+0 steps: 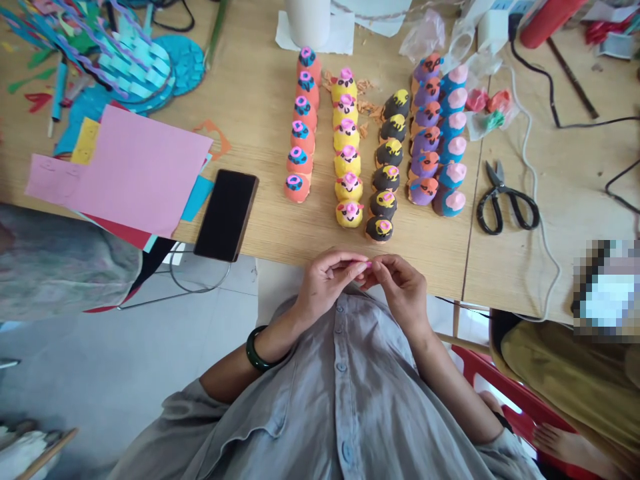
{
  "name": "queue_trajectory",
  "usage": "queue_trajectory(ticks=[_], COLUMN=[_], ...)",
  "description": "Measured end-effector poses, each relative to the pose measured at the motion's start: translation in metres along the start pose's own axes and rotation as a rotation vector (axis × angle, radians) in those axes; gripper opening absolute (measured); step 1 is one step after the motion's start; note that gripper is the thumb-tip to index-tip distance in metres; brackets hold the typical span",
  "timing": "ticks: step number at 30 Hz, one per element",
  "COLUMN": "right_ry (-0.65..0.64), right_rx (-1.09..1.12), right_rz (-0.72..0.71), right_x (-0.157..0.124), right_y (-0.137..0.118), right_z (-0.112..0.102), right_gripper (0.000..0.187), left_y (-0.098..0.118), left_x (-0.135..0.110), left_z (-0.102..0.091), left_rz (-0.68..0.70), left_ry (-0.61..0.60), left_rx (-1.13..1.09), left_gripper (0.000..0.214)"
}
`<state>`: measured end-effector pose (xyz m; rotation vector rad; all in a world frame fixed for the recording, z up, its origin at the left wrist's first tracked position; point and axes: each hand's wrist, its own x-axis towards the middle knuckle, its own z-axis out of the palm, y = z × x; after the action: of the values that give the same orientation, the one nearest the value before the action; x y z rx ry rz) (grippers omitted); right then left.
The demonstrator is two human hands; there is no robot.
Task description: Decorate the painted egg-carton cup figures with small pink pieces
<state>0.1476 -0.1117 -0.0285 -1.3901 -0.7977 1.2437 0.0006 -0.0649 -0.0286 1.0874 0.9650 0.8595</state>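
Note:
My left hand (325, 281) and my right hand (404, 288) meet at the table's front edge, fingertips pinched. Between them shows a small bright pink piece of modelling clay (369, 264), mostly covered by the fingers. Just beyond stand rows of small rounded clay figures: orange ones (299, 160) with blue and pink tops, yellow ones (349, 188) with pink tops, and black ones (384, 204) trimmed in yellow. Of the black row, the nearer figures also carry pink on top. Farther right are purple ones (424, 167) with orange tops and blue ones (453, 175) with pink tops.
A black phone (227, 215) lies left, beside pink paper (145, 170) and blue woven paper pieces (135, 63). Black-handled scissors (503, 199) and a white cable (531, 143) lie right. Clay lumps (493, 107) rest on plastic. People sit at both sides.

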Motion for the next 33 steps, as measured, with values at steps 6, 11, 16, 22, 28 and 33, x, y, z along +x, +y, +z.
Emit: queue_trajectory(ticks=[6, 11, 16, 22, 28, 33], right_ry=[-0.018, 0.022, -0.029, 0.004, -0.049, -0.010], right_rx=[-0.054, -0.042, -0.071, -0.238, -0.272, -0.288], right_rz=[-0.084, -0.057, -0.125, -0.278, -0.263, -0.265], right_x=[-0.0056, -0.0058, -0.0076, -0.0087, -0.0084, -0.0072], right_y=[-0.0002, 0.0005, 0.0020, 0.0009, 0.0058, 0.0052], right_z=[0.0013, 0.0021, 0.0002, -0.0020, -0.0032, -0.0024], right_gripper=[0.019, 0.021, 0.020, 0.007, 0.013, 0.007], left_y=[0.0021, -0.0010, 0.0025, 0.0009, 0.0013, 0.0019], left_x=[-0.0010, -0.0023, -0.0029, -0.0038, -0.0020, -0.0017], left_z=[-0.0005, -0.0005, 0.0007, 0.0018, 0.0013, 0.0012], left_rz=[-0.049, -0.046, -0.043, -0.104, -0.141, -0.157], left_ry=[0.008, -0.019, -0.009, -0.011, 0.012, -0.008], left_rx=[-0.051, -0.077, -0.073, -0.132, -0.097, -0.150], left_gripper=[0.024, 0.034, 0.021, 0.031, 0.028, 0.033])
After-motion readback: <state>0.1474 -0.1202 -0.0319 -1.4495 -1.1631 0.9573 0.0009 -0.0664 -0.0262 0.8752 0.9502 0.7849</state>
